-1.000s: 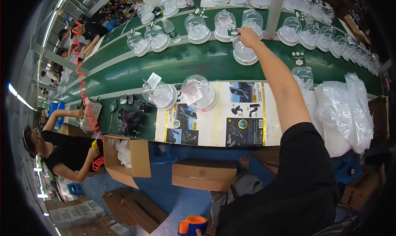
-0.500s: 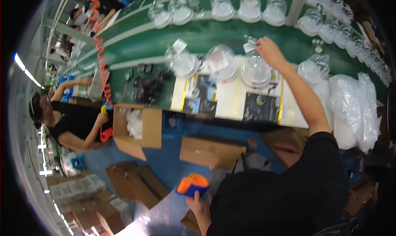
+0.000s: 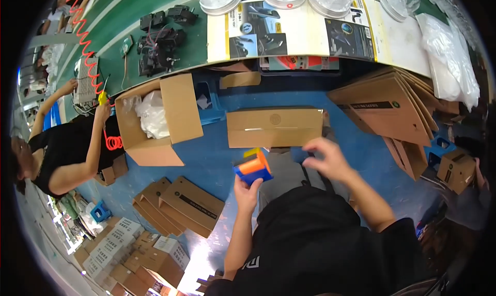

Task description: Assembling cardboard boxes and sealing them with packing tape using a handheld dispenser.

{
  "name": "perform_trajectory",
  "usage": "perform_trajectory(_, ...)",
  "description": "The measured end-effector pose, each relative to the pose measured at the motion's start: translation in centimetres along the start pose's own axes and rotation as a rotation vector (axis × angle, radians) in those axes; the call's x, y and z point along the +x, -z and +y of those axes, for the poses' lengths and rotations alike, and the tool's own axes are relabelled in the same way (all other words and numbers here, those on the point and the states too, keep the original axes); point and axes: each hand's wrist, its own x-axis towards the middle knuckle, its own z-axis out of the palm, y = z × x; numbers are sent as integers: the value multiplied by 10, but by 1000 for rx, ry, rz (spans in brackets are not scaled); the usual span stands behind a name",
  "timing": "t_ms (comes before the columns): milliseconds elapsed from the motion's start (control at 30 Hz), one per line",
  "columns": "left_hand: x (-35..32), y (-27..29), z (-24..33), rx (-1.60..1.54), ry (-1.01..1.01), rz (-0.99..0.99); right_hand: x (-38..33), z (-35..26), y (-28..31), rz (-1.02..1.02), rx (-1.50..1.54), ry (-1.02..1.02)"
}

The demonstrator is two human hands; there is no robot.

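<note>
My left hand (image 3: 247, 192) is closed around a blue and orange tape dispenser (image 3: 254, 167) with a yellow edge at its top. It is held up in front of my body, just short of a brown carton (image 3: 275, 135) with its flaps closed. To the right of the dispenser my right hand (image 3: 330, 160) hovers near the carton's right front corner. Its thumb and fingers are apart, and I see nothing held in them. A black shirt (image 3: 315, 234) covers much of the lower middle.
Clear plastic domes (image 3: 330, 1) stand along the green workbench (image 3: 194, 42). Beneath it, folded cartons (image 3: 382, 104) lean at the right. An open carton (image 3: 178, 110) holds white bags. At the left a co-worker (image 3: 67, 159) grips a yellow tool on a red coiled hose.
My right hand has come back from a clear dome on the workbench to above the floor near the carton. The dispenser is raised and turned in my left hand. The view has tipped downward.
</note>
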Motion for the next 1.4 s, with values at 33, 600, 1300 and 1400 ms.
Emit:
perform_trajectory(33,-3,3,2,1,-3,-11,-13,-11,-30,-18,23,57)
perform_trajectory(600,-135,-38,-13,88,-105,-337,-125,19,-89,6,329,501)
perform_trajectory(1300,-110,-104,73,949,-136,-851,-216,57,-82,146,274,257)
perform_trajectory(1400,-92,-89,56,931,-105,-844,-211,51,-92,108,298,162)
